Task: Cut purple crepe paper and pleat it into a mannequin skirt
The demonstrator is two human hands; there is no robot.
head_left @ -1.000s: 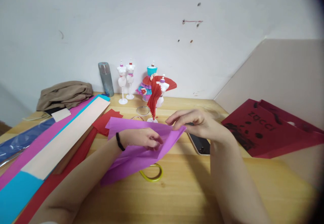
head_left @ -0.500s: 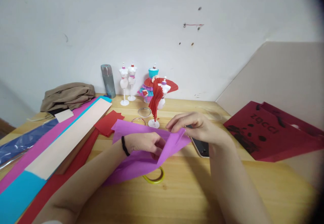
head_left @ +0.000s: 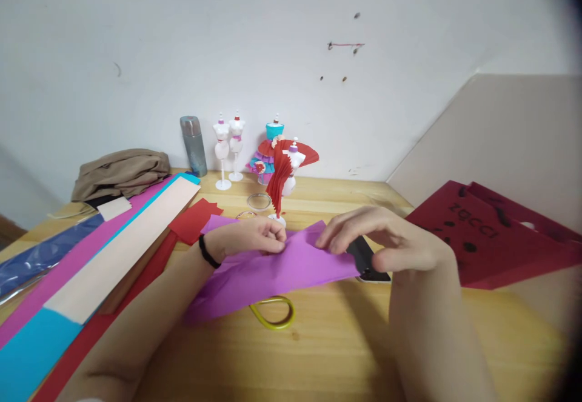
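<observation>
A purple sheet of crepe paper (head_left: 273, 274) lies loosely over the table in front of me. My left hand (head_left: 259, 236), with a black band at the wrist, pinches the sheet near its upper middle. Over the sheet's right part hovers my right hand (head_left: 382, 238), fingers curved and thumb apart; its fingertips are at or just above the paper. One yellow scissor handle (head_left: 275, 314) sticks out below the sheet, the rest hidden beneath. Behind it, a small white dress form (head_left: 293, 158) carries a pleated red paper piece (head_left: 280, 180).
Two bare dress forms (head_left: 222, 147) and a dressed one (head_left: 275, 130) stand at the back, beside a flask (head_left: 193, 144). Coloured paper strips (head_left: 131, 244) and a brown cloth (head_left: 122, 171) lie left. A phone (head_left: 364, 256) and a red bag (head_left: 454, 232) are on the right.
My right hand has let go of the paper's corner and moved right, its fingers spreading. The raised fold has come down flatter, and my left hand has shifted up and slightly left.
</observation>
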